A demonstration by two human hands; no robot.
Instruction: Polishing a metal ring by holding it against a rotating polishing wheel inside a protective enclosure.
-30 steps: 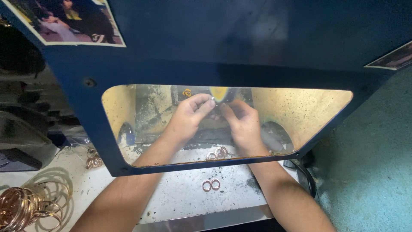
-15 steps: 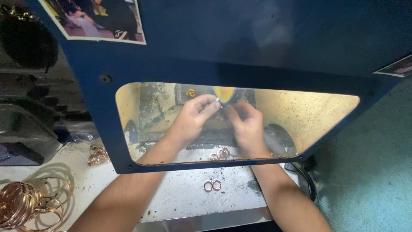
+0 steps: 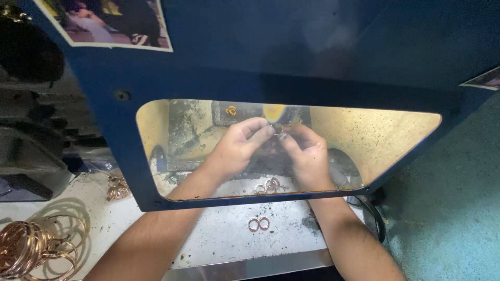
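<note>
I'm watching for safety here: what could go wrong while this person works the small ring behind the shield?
1. Both hands, left hand and right hand, pinch one small ring close to the yellow wheel; the fingers could get nicked.
2. The ring might slip and fly off.
3. The scratched, stained window blurs the view, so control may suffer.

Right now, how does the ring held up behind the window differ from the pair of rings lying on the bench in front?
The held ring is single, pinched between the left hand and right hand, behind the yellowed window. The pair of rings lies flat, side by side, untouched, on the white bench outside the window. All look like small coppery rings.
</note>
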